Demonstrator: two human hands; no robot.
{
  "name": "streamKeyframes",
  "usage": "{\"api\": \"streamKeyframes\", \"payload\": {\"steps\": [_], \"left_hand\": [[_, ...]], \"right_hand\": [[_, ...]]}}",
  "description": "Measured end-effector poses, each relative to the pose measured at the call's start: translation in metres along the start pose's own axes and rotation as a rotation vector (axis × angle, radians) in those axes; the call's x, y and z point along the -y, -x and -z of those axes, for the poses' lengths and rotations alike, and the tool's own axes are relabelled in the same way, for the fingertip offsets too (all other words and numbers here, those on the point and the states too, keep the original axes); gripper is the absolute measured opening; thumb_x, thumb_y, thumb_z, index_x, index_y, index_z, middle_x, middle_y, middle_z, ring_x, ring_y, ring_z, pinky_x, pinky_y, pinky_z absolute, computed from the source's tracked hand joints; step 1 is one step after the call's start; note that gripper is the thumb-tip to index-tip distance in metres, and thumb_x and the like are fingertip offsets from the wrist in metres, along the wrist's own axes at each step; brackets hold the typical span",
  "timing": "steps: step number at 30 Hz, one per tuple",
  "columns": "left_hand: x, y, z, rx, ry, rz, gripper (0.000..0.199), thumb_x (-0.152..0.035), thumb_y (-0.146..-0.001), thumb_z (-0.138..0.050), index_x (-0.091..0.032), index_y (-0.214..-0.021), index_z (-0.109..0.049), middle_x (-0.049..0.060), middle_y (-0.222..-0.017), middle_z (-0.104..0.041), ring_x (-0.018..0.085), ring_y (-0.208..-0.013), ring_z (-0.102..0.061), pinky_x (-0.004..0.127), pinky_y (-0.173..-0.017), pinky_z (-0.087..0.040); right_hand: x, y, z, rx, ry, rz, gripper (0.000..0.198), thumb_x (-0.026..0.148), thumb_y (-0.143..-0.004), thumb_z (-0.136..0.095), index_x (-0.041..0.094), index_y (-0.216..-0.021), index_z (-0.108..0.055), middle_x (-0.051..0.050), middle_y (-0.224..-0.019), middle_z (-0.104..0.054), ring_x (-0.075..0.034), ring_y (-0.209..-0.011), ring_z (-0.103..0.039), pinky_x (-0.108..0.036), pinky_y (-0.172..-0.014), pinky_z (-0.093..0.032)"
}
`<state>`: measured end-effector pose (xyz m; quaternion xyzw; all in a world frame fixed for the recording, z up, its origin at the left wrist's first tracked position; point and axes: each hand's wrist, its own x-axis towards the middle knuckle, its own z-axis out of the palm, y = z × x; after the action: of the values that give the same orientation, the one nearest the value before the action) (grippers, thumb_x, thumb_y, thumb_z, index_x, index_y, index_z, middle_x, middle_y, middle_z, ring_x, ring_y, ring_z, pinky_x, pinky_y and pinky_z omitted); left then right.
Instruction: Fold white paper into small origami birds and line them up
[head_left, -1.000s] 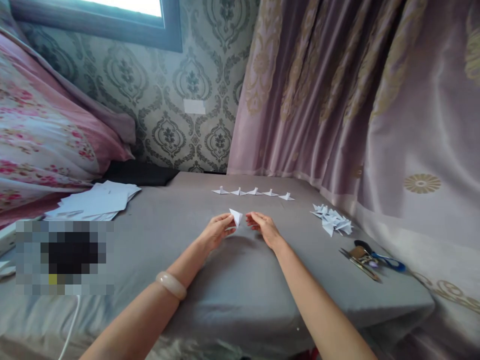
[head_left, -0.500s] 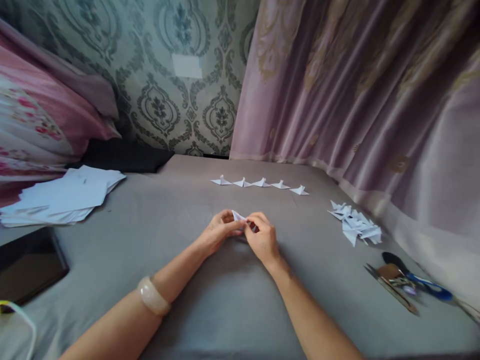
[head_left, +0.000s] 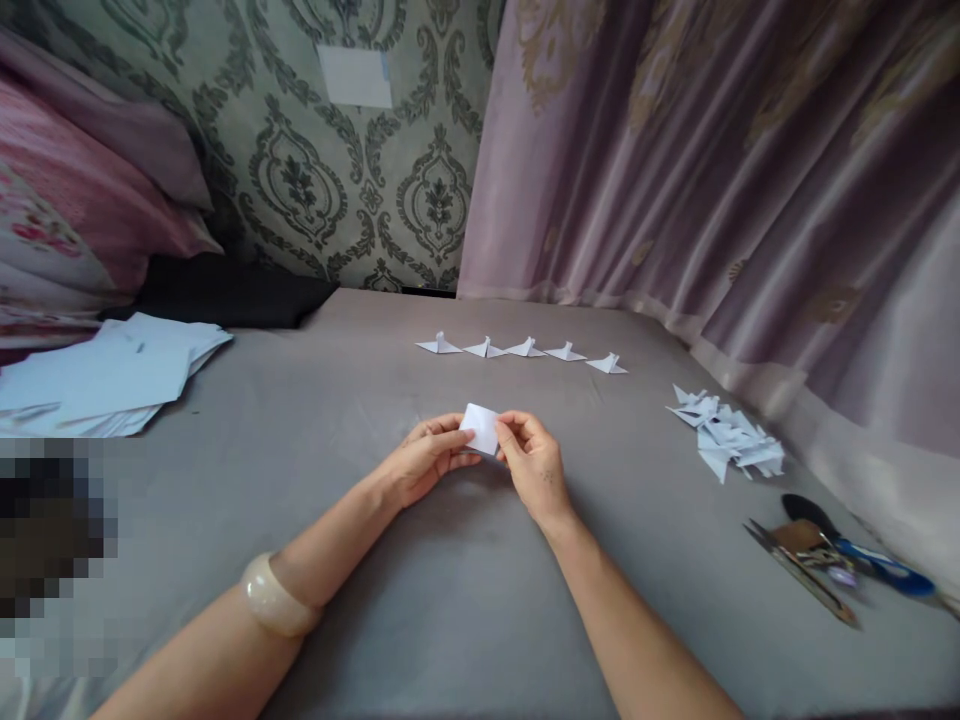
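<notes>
A small folded piece of white paper, roughly square, is held up between my two hands over the grey cloth surface. My left hand pinches its left side, thumb on the front face and fingers behind. At the right edge, my right hand grips the paper between thumb and curled fingers. Beyond the hands, several folded paper birds stand in a row. Farther right lies a heap of similar white folded paper pieces.
A stack of white paper sheets lies at the left, in front of a black folded item. Scissors with blue on the handle and a pointed metal tool lie at the right. A pink curtain hangs along the back right.
The paper, earlier seen as a narrow pointed shape, now shows a flat, squarish face towards me. My hands are slightly farther apart. The camera view has shifted a little.
</notes>
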<state>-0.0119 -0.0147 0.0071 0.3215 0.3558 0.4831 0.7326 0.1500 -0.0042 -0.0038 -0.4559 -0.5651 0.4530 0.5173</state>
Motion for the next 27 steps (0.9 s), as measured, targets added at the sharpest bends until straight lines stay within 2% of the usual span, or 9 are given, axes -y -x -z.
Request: {"api": "streamKeyframes", "payload": {"steps": [4,10,14,19,27], "left_hand": [[0.001,-0.003,-0.004,0.014,0.064,-0.014,0.020,-0.020,-0.082,-0.067,-0.009,-0.099,-0.070,0.013,-0.102,-0.071,0.020,-0.090,-0.067,0.029,-0.082,-0.055],[-0.001,-0.008,-0.009,-0.024,0.170,0.004,0.032,-0.033,-0.096,-0.047,-0.010,-0.097,-0.069,0.012,-0.096,-0.071,0.019,-0.085,-0.068,0.033,-0.083,-0.055],[-0.003,-0.006,-0.009,-0.008,0.143,-0.012,0.029,-0.029,-0.096,-0.047,-0.009,-0.098,-0.069,0.014,-0.097,-0.071,0.021,-0.088,-0.068,0.034,-0.084,-0.055],[-0.003,-0.005,-0.012,0.032,0.154,-0.033,0.034,-0.032,-0.097,-0.044,-0.009,-0.098,-0.069,0.013,-0.096,-0.072,0.021,-0.088,-0.068,0.033,-0.084,-0.054],[0.000,-0.007,-0.009,0.031,0.144,-0.054,0.028,-0.031,-0.095,-0.050,-0.010,-0.097,-0.068,0.013,-0.098,-0.071,0.021,-0.086,-0.068,0.034,-0.085,-0.053]], "right_hand": [[0.002,0.001,0.001,0.019,0.255,0.193,0.024,0.032,-0.084,-0.059,0.019,-0.105,-0.064,-0.006,-0.099,-0.063,-0.013,-0.073,-0.059,-0.025,-0.063,-0.049],[0.000,0.001,0.003,0.061,0.357,0.339,0.036,0.029,-0.081,-0.065,0.021,-0.115,-0.063,-0.008,-0.110,-0.061,-0.015,-0.079,-0.061,-0.027,-0.064,-0.052],[-0.002,0.001,0.004,0.046,0.384,0.381,0.035,0.029,-0.081,-0.065,0.021,-0.115,-0.064,-0.008,-0.109,-0.062,-0.016,-0.080,-0.062,-0.027,-0.064,-0.052],[0.001,0.002,0.004,0.031,0.375,0.396,0.034,0.030,-0.081,-0.064,0.021,-0.114,-0.064,-0.007,-0.106,-0.062,-0.016,-0.081,-0.062,-0.026,-0.062,-0.052],[0.004,0.003,0.001,0.033,0.344,0.355,0.034,0.036,-0.085,-0.058,0.020,-0.115,-0.063,-0.009,-0.110,-0.063,-0.016,-0.082,-0.063,-0.025,-0.063,-0.053]]}}
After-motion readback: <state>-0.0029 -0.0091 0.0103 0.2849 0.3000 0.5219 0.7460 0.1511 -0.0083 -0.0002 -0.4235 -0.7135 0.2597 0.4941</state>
